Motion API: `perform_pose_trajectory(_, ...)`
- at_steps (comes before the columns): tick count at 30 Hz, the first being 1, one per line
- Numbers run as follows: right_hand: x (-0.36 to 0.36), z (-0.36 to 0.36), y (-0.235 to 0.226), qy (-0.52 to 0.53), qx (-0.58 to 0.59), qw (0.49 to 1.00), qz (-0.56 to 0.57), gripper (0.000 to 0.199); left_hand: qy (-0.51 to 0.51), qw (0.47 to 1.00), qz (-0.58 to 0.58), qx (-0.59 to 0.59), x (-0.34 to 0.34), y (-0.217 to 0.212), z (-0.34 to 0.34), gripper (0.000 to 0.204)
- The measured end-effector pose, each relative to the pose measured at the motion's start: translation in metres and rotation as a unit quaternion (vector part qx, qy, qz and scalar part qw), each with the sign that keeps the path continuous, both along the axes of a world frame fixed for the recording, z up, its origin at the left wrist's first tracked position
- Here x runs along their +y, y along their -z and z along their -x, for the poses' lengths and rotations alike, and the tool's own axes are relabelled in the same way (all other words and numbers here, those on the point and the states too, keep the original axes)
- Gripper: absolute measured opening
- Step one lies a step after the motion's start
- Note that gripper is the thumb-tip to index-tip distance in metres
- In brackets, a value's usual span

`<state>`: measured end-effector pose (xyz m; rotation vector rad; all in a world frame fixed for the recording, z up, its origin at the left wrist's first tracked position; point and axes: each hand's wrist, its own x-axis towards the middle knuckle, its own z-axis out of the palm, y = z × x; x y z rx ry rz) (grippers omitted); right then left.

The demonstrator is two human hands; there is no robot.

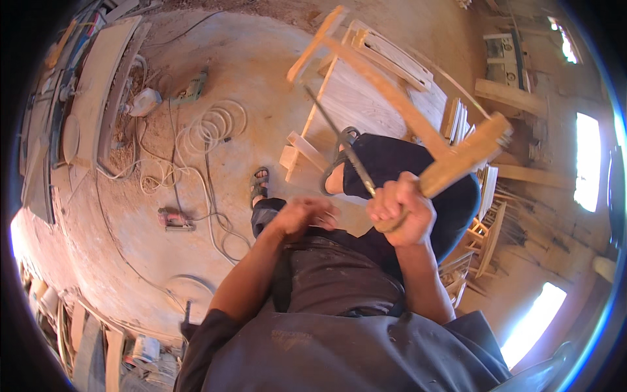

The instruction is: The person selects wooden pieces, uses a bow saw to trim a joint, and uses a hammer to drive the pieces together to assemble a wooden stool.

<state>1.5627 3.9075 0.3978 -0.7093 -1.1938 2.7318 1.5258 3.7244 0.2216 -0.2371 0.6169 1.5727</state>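
Fingers (385, 201) of the right hand (405, 208) clamp a wooden frame saw (400, 101) over the right leg (392, 160); whether the left hand (304, 215) has its blurred fingers apart, I cannot tell. A whitish container (145, 102), far left, and a pale can (146, 349), near left, have contents I cannot make out.

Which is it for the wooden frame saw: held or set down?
Held: the right hand is wrapped around one end of the wooden frame saw.
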Motion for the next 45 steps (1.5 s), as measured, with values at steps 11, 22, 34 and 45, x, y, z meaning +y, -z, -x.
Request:
perform_pose_trajectory(11,0.015,0.056,0.12,-0.109,-0.247,0.963,0.0,0.034,-0.284,0.9,0.328,-0.033,0.045,0.167,0.074,0.031)
perform_pose_trajectory(22,0.041,0.047,0.12,-0.157,-0.201,0.967,-0.014,0.032,-0.228,0.893,0.387,-0.028,0.075,0.241,0.099,0.015)
perform_pose_trajectory(34,0.062,0.039,0.107,-0.234,-0.196,0.952,0.001,0.03,-0.177,0.915,0.361,-0.021,0.073,0.267,0.108,0.017)
perform_pose_trajectory(45,0.059,0.05,0.124,-0.204,-0.215,0.955,0.014,0.03,-0.179,0.922,0.34,-0.044,0.068,0.266,0.11,0.016)
